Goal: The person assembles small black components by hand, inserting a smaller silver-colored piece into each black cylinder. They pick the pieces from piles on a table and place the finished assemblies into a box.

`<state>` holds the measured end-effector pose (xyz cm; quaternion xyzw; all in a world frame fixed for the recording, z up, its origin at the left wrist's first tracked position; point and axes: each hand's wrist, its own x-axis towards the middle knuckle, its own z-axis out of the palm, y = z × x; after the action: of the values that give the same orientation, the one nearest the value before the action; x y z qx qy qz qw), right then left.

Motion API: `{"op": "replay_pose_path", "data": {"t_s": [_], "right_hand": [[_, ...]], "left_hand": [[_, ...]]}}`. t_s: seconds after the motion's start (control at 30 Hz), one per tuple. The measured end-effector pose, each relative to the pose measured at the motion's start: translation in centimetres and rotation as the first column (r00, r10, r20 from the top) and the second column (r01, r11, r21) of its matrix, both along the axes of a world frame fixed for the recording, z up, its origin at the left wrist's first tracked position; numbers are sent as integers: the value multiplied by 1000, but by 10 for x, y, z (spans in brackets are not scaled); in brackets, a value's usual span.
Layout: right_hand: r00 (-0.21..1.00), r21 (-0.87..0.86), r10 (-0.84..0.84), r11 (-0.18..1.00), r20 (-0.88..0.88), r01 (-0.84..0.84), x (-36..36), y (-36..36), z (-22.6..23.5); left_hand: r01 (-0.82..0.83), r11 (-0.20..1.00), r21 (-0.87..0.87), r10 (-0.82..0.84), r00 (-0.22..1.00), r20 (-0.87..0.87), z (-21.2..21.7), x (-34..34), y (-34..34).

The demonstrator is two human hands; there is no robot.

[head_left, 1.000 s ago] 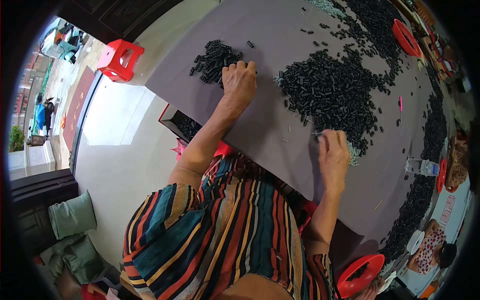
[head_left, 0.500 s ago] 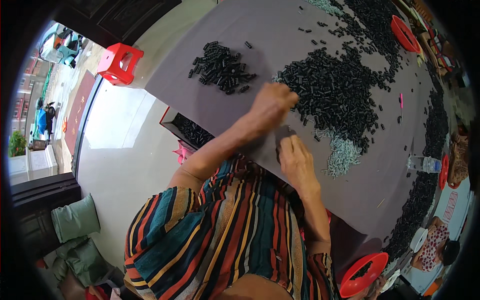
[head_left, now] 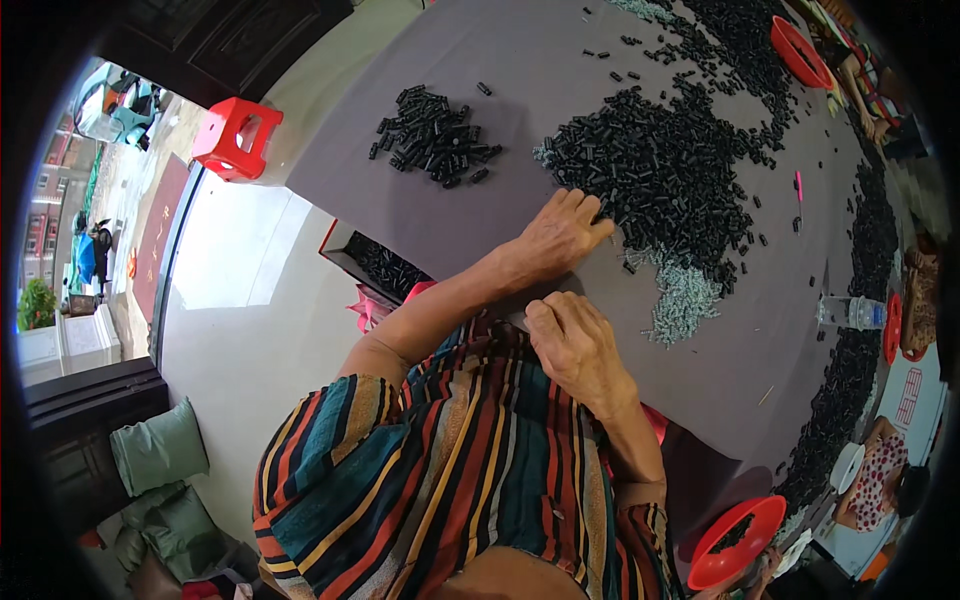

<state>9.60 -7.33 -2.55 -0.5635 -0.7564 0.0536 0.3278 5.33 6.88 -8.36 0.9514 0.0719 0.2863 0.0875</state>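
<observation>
Landmark: main black heap, short dark cylinders piled loosely on the grey tabletop.

Left hand at the heap's near-left edge, palm down, fingers bent and drawn close together, a narrow posture. Fingertips reach the outermost cylinders; contact with any one piece cannot be told.

Right hand nearer the wearer than the heap, by the tabletop's near edge. Fingers curled in, thumb tucked alongside, also narrow. Inner side hidden; cannot tell whether anything is held.

Pale grey pile, tiny slender parts, touching the heap's near-right side. Smaller pale cluster against the heap's left edge.

Second black pile left of the heap, well apart, bare tabletop between. One loose cylinder just beyond that pile, on the heap's side.

Box with black pieces inside: left of the heap and toward the wearer, below the tabletop edge. Red stool farther left of the heap, on the floor.

Right of the heap: pink pen-like tool, then a clear bottle lying on its side. Red basin beyond the heap, far right.
</observation>
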Motion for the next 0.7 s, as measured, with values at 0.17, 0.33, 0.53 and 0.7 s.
{"op": "replay_pose_path", "data": {"t_s": [0.17,0.33,0.53,0.7], "right_hand": [[999,1,28,1000,46,-28,1,-1,0],[1000,27,-18,999,19,18,8,-1,7],[998,61,-62,996,13,61,12,0,7],[999,58,-42,997,16,41,10,-1,7]], "left_hand": [[-51,999,0,51,999,2,-1,0,0],[-16,996,-93,15,1000,-13,1,-3,4],[-24,992,-123,20,999,-29,3,-4,5],[-91,992,-86,85,994,-71,8,-7,5]]}}
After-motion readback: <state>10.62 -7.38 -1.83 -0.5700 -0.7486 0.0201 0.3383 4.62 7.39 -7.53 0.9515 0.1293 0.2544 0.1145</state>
